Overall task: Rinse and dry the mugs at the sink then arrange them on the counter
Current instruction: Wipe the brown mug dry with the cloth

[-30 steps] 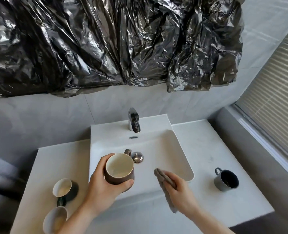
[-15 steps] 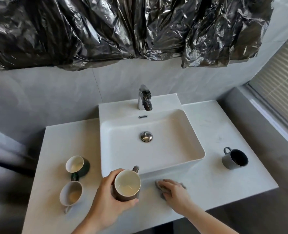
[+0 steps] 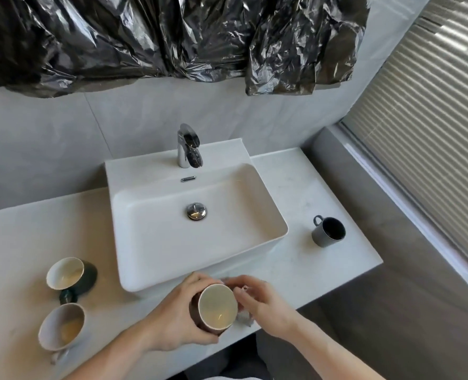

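Glossy brown mug, cream-glazed inside, is gripped round its wall by the left hand at the counter front edge, mouth tilted up toward camera. A crumpled cloth is held against its side by the right hand, fingers curled.

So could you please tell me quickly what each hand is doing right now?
Left hand: grips the brown mug round its side.
Right hand: against the mug with a cloth beneath; its grip cannot be told.

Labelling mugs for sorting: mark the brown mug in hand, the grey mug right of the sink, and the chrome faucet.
brown mug [image 3: 218, 305], head view, cream inside
grey mug [image 3: 326, 235], head view, outer wall
chrome faucet [image 3: 184, 149], head view, upright body
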`<move>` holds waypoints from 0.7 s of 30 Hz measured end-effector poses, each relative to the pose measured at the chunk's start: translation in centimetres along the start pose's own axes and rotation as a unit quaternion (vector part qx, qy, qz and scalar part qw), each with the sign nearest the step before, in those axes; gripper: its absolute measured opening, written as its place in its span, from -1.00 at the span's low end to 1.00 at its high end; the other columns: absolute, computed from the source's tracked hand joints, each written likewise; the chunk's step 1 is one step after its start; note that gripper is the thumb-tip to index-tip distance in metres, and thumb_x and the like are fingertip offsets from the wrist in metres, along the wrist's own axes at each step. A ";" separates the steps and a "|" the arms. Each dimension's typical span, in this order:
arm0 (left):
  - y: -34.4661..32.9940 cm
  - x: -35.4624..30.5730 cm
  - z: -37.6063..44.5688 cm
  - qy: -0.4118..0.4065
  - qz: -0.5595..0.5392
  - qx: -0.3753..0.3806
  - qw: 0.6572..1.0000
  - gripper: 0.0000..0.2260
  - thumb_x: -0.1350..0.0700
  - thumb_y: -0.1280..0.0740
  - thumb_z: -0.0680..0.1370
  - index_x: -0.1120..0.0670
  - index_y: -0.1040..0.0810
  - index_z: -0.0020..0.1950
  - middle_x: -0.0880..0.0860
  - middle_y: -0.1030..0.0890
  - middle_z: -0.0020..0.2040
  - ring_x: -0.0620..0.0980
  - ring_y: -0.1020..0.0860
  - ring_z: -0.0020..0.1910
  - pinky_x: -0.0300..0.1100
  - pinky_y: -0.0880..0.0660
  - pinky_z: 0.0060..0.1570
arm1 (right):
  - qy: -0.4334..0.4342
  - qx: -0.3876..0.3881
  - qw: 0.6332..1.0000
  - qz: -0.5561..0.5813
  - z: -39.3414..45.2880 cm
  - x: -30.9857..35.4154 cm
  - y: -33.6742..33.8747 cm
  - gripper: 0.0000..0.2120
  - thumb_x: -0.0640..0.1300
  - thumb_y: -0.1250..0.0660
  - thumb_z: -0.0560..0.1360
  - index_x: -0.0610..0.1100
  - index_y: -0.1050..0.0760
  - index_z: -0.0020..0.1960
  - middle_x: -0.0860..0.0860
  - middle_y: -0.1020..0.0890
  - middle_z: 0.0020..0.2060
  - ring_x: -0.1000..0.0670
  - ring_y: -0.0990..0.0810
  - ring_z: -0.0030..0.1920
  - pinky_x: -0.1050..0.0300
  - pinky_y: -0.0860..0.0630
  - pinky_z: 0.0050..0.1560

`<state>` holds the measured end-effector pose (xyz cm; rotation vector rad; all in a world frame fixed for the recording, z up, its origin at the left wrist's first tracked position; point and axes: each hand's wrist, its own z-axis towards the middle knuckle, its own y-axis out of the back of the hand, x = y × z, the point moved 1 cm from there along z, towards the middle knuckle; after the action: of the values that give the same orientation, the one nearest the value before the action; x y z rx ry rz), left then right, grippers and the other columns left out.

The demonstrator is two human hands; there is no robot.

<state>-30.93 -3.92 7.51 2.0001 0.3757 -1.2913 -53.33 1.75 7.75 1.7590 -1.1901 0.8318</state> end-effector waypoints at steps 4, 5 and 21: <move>-1.7 -1.9 3.7 -0.023 0.010 0.017 1.000 -0.29 -0.07 -0.70 0.17 -0.27 -0.55 0.27 -0.24 -0.51 0.22 -0.21 -0.55 0.27 -0.25 -0.47 0.30 | 0.025 -0.058 0.992 -0.105 0.2 -1.7 2.9 -0.66 0.15 -0.20 0.66 -0.08 -0.46 -0.12 0.09 -0.55 -0.29 0.08 -0.52 -0.26 -0.14 -0.54 -0.09; -2.2 -2.3 4.5 -0.025 0.010 0.020 0.999 -0.30 -0.11 -0.70 0.17 -0.28 -0.55 0.26 -0.24 -0.51 0.22 -0.22 -0.56 0.26 -0.25 -0.48 0.30 | 0.022 -0.061 0.991 -0.121 0.4 -2.1 3.7 -0.62 0.15 -0.19 0.66 -0.11 -0.41 -0.16 0.08 -0.49 -0.32 0.08 -0.47 -0.28 -0.17 -0.52 -0.10; -12.5 -3.9 16.1 0.082 0.078 -0.071 0.991 -0.60 -0.09 -0.54 0.43 -0.22 -0.57 0.25 -0.41 -0.47 0.24 -0.21 -0.59 0.15 -0.31 -0.49 0.18 | -0.178 -0.225 0.955 -0.077 -0.9 -17.9 26.3 -0.49 0.27 -0.25 0.57 -0.17 -0.65 -0.15 -0.03 -0.67 -0.32 -0.05 -0.65 -0.24 0.09 -0.48 -0.19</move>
<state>-50.77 -5.90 1.89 1.9777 0.3715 -0.9800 -84.10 4.18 -0.11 1.6245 -1.3260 0.1289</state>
